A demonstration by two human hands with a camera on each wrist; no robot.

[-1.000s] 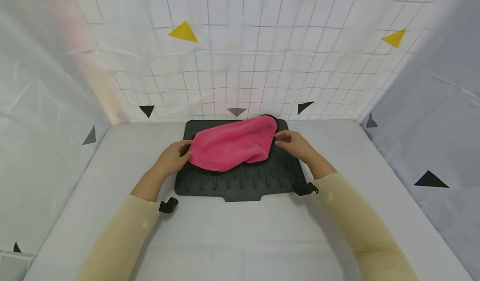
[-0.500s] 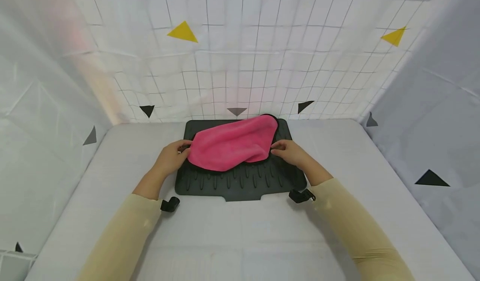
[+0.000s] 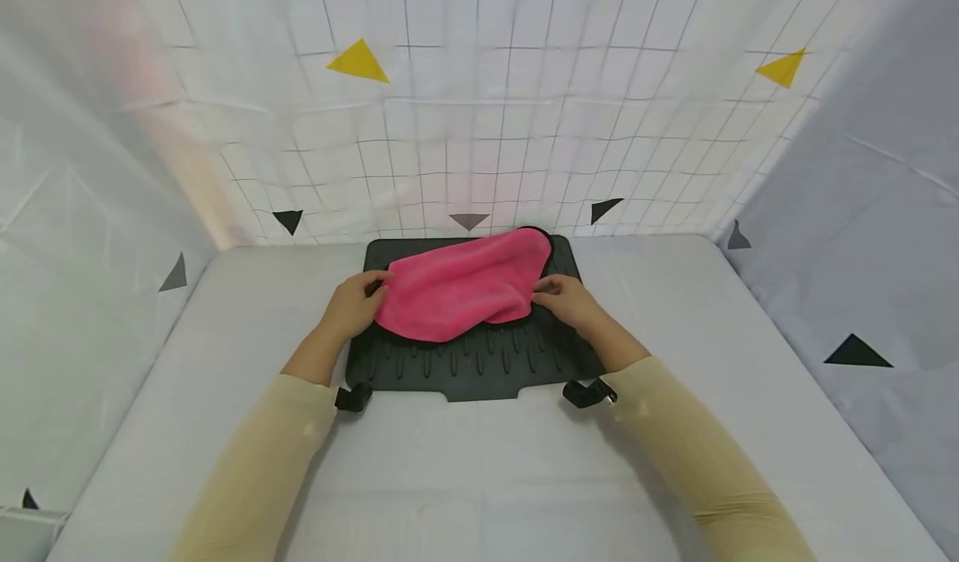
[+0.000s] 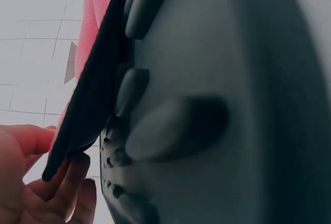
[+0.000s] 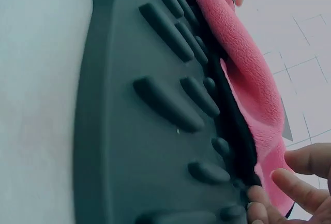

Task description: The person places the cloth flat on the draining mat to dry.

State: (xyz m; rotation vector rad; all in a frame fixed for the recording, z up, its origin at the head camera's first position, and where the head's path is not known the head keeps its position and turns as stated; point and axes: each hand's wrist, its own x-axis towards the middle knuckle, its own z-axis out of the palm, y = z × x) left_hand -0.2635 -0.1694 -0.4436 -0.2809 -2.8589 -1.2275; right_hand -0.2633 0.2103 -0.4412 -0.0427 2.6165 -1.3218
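In the head view, a pink cloth [image 3: 464, 283] lies slantwise over the middle and far part of a dark ribbed mat [image 3: 464, 375], its far right corner reaching past the mat's far edge. The mat sits on a white table [image 3: 479, 470]. The person's left hand [image 3: 354, 305] is at the cloth's left end and the right hand [image 3: 573, 302] at its right end, the two well apart. A fold bunches the near right corner. The cloth looks soft, light and limp, with little risk of breaking; it would likely sag between the hands, so a hold close to each end seems sensible.

In the left wrist view, the left hand pinches the edge: one digit lies on the pink side, others curl beneath the dark underside [image 4: 103, 94]. That edge stands off the mat, so fingers have room to get under it. The fuzzy pile should grip well rather than slip.

In the right wrist view, the right hand's fingers lie on both sides of the cloth's right edge; I cannot tell whether they are clamped on it. The mat's raised ribs [image 5: 168, 105] probably help fingertips slide beneath, though the loose fold could be missed by a shallow pinch.
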